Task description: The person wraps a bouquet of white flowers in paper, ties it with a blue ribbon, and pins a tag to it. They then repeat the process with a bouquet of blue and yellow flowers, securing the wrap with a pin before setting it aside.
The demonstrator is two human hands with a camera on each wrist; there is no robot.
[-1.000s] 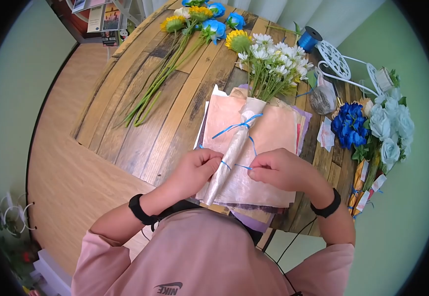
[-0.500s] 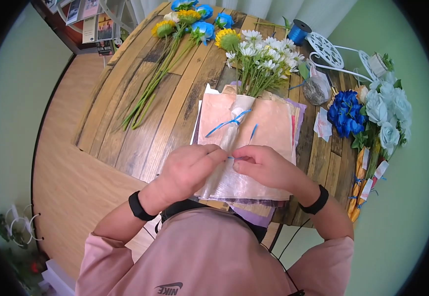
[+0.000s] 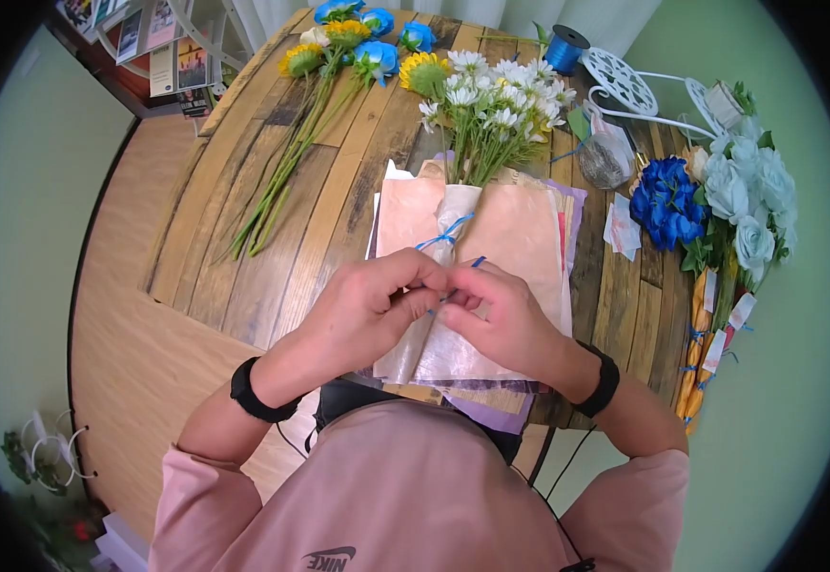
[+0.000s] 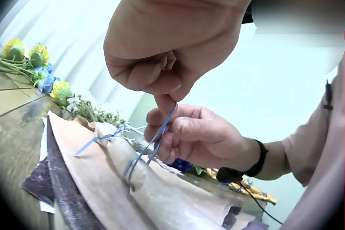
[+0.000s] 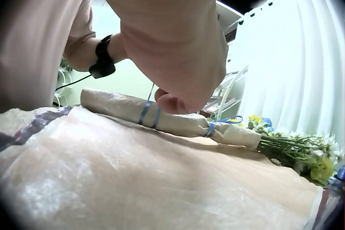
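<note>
A bunch of white daisies (image 3: 505,105) lies with its stems rolled in cream paper (image 3: 405,357), tied near the top with a blue bow (image 3: 451,232). Lower on the roll, a second thin blue ribbon (image 5: 145,112) loops around the paper. My left hand (image 3: 362,305) pinches one strand of this ribbon between thumb and fingertip, drawn upward in the left wrist view. Close beside it, my right hand (image 3: 505,315) pinches the ribbon (image 4: 164,125) with curled fingers. Their fingertips meet just above the roll, hiding the crossing of the strands in the head view.
Peach wrapping sheets (image 3: 520,229) lie stacked under the roll. Sunflowers and blue roses (image 3: 377,59) lie at the far left of the wooden table (image 3: 243,276). At right are a ribbon spool (image 3: 565,50), a white metal stand (image 3: 625,81), dark blue flowers (image 3: 667,205) and pale roses (image 3: 744,195).
My hands, earlier apart on either side of the roll, have come together over it. Both now pinch the lower ribbon, slightly higher up the roll, and the head view has shifted.
</note>
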